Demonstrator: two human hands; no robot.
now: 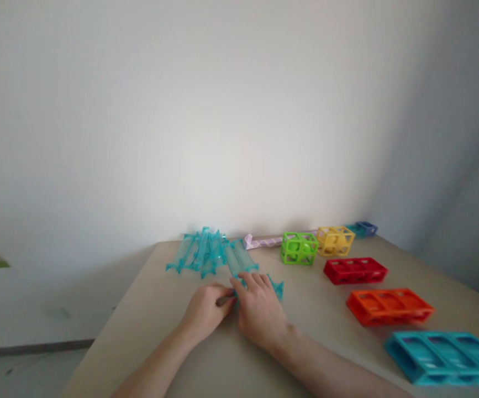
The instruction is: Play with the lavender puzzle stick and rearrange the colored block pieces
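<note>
At the front middle of the table, my left hand [206, 310] is closed in a pinch at the near left end of a see-through teal plastic piece [278, 288]. My right hand [261, 309] lies over the same piece with its fingers curled down on it, hiding most of its length. Just beyond my fingers lies another teal piece [242, 257], long and flat with flared ends. A loose heap of similar teal pieces [200, 251] is to its left, near the wall.
To the right stand a green open-frame block [299, 248], a yellow one [336, 241], a red block [355, 271], an orange block [390, 307] and a teal block [446, 356]. A lilac patterned strip [264, 242] and a blue block [366, 228] lie along the wall [239, 121].
</note>
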